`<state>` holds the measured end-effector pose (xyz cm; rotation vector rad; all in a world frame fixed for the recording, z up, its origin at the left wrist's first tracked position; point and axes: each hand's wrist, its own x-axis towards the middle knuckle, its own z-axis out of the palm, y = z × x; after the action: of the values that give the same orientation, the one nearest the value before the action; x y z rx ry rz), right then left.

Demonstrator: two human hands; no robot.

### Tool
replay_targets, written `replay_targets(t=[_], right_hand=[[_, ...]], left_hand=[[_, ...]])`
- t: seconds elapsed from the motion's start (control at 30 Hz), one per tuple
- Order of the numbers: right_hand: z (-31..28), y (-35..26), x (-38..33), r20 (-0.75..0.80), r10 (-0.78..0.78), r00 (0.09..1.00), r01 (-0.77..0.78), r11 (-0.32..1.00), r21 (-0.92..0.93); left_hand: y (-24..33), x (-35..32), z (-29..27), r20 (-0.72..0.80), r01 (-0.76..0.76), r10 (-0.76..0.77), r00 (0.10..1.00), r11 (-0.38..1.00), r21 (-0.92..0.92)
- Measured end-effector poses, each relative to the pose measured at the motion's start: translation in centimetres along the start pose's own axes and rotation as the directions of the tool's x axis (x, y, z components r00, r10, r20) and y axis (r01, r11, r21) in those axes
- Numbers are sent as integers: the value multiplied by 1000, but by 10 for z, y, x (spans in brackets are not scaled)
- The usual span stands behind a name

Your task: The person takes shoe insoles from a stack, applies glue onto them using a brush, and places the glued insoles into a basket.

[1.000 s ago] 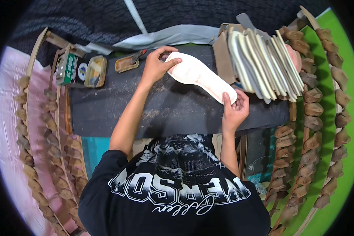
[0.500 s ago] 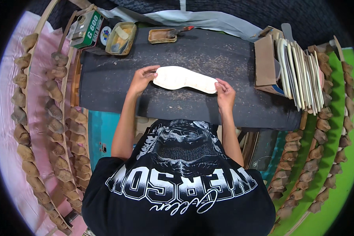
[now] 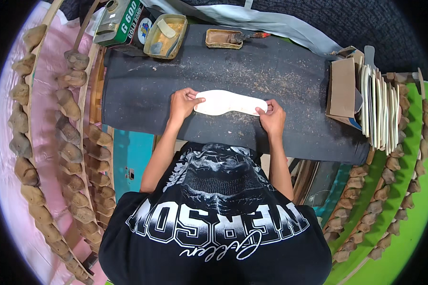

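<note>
A white insole (image 3: 229, 102) is stretched lengthwise between my two hands, over the dark cloth-covered table. My left hand (image 3: 184, 103) pinches its broad end, with the thumb on the upper face. At the narrower heel end, my right hand (image 3: 272, 117) grips it between thumb and fingers. The fingertips beneath the insole are hidden. Its upper face looks smooth and pale, with a slight curve along the middle.
On the table's far left stand a green metal can (image 3: 123, 23) and a tub (image 3: 169, 40) of yellowish paste with a spreader. A small tray (image 3: 218, 40) holds a brush. At right, a cardboard box (image 3: 342, 90) carries stacked insoles (image 3: 379, 107). Racks of wooden shoe lasts (image 3: 69, 104) flank both sides.
My hands have brought the insole slightly nearer to me and levelled it, the left end lowering. The whole view has shifted a little, so the table's contents appear farther right.
</note>
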<state>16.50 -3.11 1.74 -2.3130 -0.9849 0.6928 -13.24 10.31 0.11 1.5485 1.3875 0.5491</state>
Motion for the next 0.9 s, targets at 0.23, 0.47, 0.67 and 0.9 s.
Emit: replay_targets(t=[0.23,0.47,0.67,0.9], right_hand=[[-1,8,13,13,-26,1000,25,995,94],[-6,-6,14,-88,-137,987,127,986,-106],[-26,-56,22,93,71,993,-44,963,-266],[6,-75,109,29,-115,993,93,906,412]], left_hand=[[7,8,-2,13,3,-4,1000,998,67],[13,12,-5,-10,-101,104,995,983,155],[23,26,-13,22,-299,317,948,863,408],[47,92,-1,-72,-269,271,960,962,37]])
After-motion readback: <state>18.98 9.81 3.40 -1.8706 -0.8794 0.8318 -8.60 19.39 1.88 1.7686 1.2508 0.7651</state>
